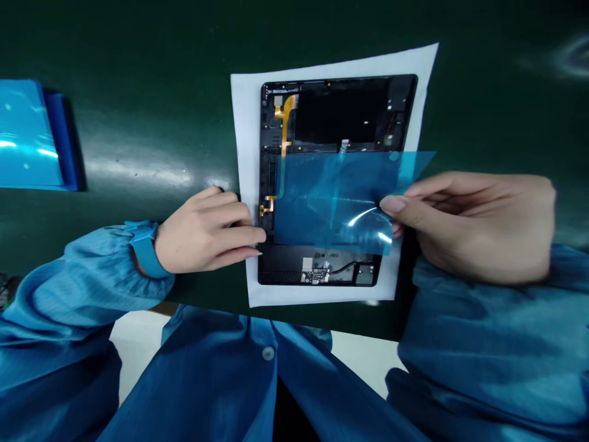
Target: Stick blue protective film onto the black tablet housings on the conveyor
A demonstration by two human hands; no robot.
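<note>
An opened tablet lies on a white sheet, its inner parts facing up. An orange flex cable runs along its left side, and a small circuit board sits near its lower edge. My right hand pinches a clear blue film by its right side between thumb and fingers. The film covers the middle of the tablet; whether it touches the surface I cannot tell. My left hand rests at the tablet's left edge, fingers loosely extended, fingertips at the frame.
Blue film-covered flat pieces are stacked at the far left of the dark green table. The table's near edge runs just below the white sheet, in front of my blue work coat.
</note>
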